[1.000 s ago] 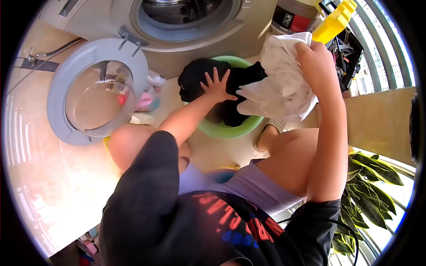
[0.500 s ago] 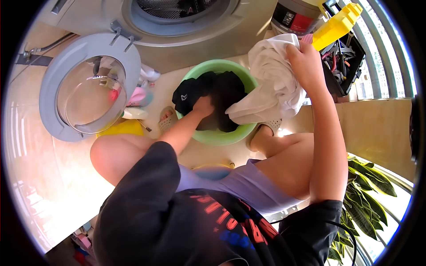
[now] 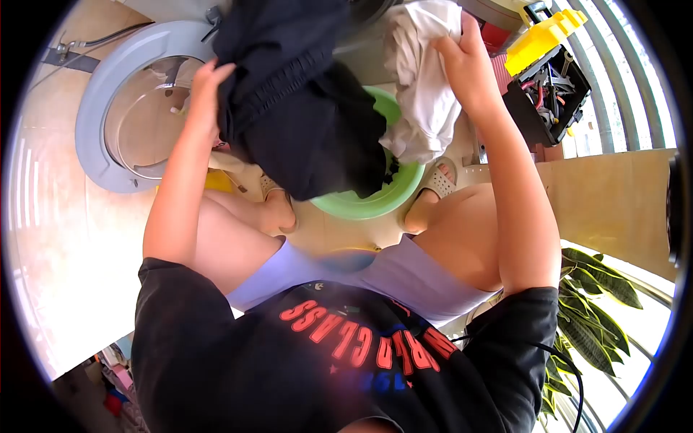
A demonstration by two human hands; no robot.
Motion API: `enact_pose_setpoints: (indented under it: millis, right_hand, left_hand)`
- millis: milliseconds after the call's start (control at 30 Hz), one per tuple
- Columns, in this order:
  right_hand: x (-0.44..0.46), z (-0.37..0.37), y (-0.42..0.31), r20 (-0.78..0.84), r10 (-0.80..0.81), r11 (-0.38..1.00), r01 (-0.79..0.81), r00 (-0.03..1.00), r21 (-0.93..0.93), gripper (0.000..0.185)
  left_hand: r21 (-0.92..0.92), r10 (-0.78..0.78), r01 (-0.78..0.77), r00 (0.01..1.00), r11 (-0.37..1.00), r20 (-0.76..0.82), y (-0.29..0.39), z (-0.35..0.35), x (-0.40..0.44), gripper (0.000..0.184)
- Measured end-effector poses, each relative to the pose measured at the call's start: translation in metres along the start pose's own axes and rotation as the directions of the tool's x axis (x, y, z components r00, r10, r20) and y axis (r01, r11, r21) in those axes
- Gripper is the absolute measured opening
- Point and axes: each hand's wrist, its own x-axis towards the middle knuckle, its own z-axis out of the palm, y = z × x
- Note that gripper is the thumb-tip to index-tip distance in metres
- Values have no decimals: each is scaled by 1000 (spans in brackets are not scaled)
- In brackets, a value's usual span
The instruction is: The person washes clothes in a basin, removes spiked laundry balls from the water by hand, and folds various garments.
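Observation:
Bunched black cloth [image 3: 296, 108] hangs from my left hand [image 3: 207, 97], raised in front of the washing machine. White cloth [image 3: 421, 86] dangles from my right hand [image 3: 468, 68], whose fingers are closed on its upper edge. Below both cloths a light green basin [image 3: 372, 204] stands on the floor between my feet. The black cloth hides much of the basin; a little dark fabric shows inside it. Part of the white cloth hangs over the basin's right side.
The round door [image 3: 90, 108] of the washing machine stands open at the left. A black toolbox [image 3: 548, 97] with tools and a yellow object [image 3: 545, 43] are at the upper right, near a window. A leafy plant [image 3: 595, 310] grows at the lower right.
My left hand has come up out of the basin with the black cloth and moved left. My right hand, still holding the white cloth, has moved slightly up and left.

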Motion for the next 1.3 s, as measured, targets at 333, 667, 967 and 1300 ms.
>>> enact_pose_setpoints:
  millis: [333,667,967,1300]
  right_hand:
    - [-50,99,-40,317,-456,880,475,832,16,154]
    - [-69,114,-68,-42,-508,854,496,861,-156,58]
    - [-60,100,-76,-230,111,837,34,967,546,42]
    - [-39,54,-44,-429,-83,987,135,900,91,58]
  left_hand:
    - [65,354,-422,827,904,437,26,74,-35,35]
    - [-37,225,-227,909,973,350,68,65,-57,31]
    - [40,127,-133,984,990,126,66,-3,-9,29]
    - [-82,277,-270,957,959,90,61,-54,-11,32]
